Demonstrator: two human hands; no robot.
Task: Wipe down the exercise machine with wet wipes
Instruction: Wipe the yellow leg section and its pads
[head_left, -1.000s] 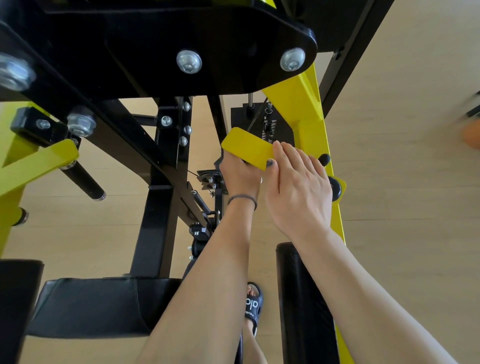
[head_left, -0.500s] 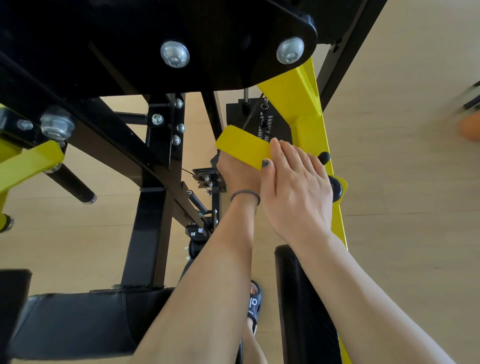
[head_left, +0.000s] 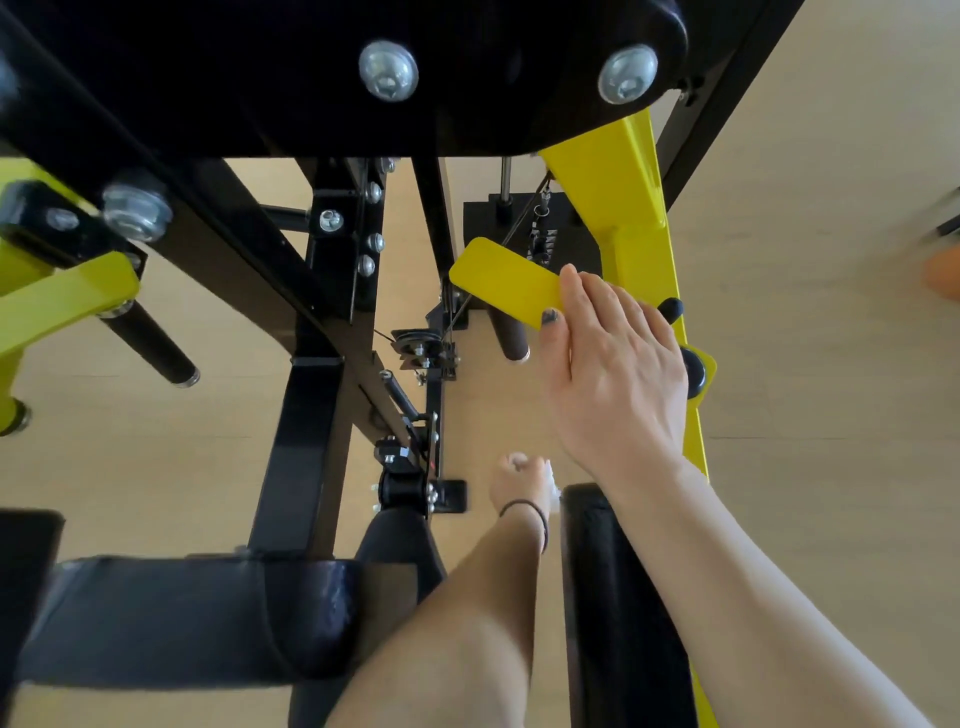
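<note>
The exercise machine has a black frame (head_left: 317, 410) and yellow arms (head_left: 639, 218). A flat yellow plate (head_left: 501, 278) juts left from the right arm, with a dark handle grip (head_left: 511, 335) hanging under it. My right hand (head_left: 613, 374) lies flat on the yellow arm, fingers straight, thumb at the plate's lower edge. My left hand (head_left: 522, 480) is lower, by the black pad (head_left: 618, 597), curled round a crumpled white wet wipe (head_left: 551, 480), mostly hidden in the fist.
A black seat pad (head_left: 171, 618) lies at lower left. Another black grip (head_left: 150, 340) sticks out from the left yellow arm (head_left: 57, 306). Cables and a pulley (head_left: 418, 348) hang in the middle. Tan floor (head_left: 831, 364) spreads to the right, with an orange object (head_left: 943, 275) at the edge.
My left hand let go of the handle under the yellow plate and dropped down toward the black pad, wipe in fist. The dark handle grip is now exposed. My right hand stayed put.
</note>
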